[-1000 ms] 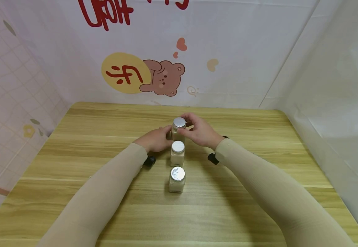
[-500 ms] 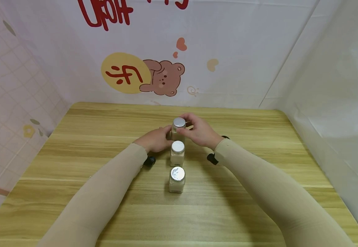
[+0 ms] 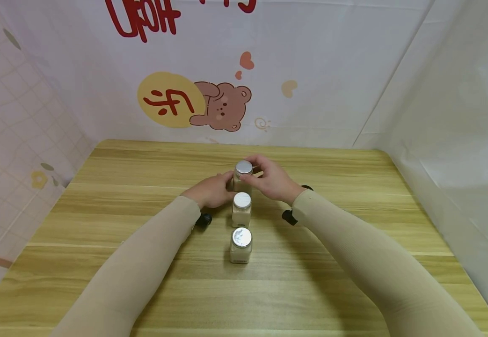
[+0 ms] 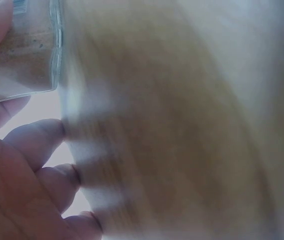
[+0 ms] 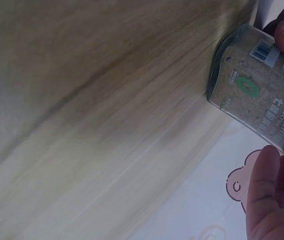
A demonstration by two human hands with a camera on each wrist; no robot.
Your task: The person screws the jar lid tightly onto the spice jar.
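Note:
Between the two hands, at the far end of a row of jars, stands a square glass spice jar (image 3: 244,167) with a silver lid. My left hand (image 3: 212,191) grips its left side low down, while the right hand (image 3: 272,180) pinches it higher up from the right. Brown speckled powder and a green printed mark show through the jar (image 5: 252,82) in the right wrist view. In the left wrist view the other fingers (image 4: 36,137) of the left hand extend below the jar's corner. Whether the jar's base touches the table is hidden.
Two more silver-lidded jars, a middle one (image 3: 241,213) and a nearest one (image 3: 241,250), stand in line towards me, holding pale powder. The wooden table (image 3: 311,290) meets a printed white backdrop (image 3: 324,107) behind and at both sides.

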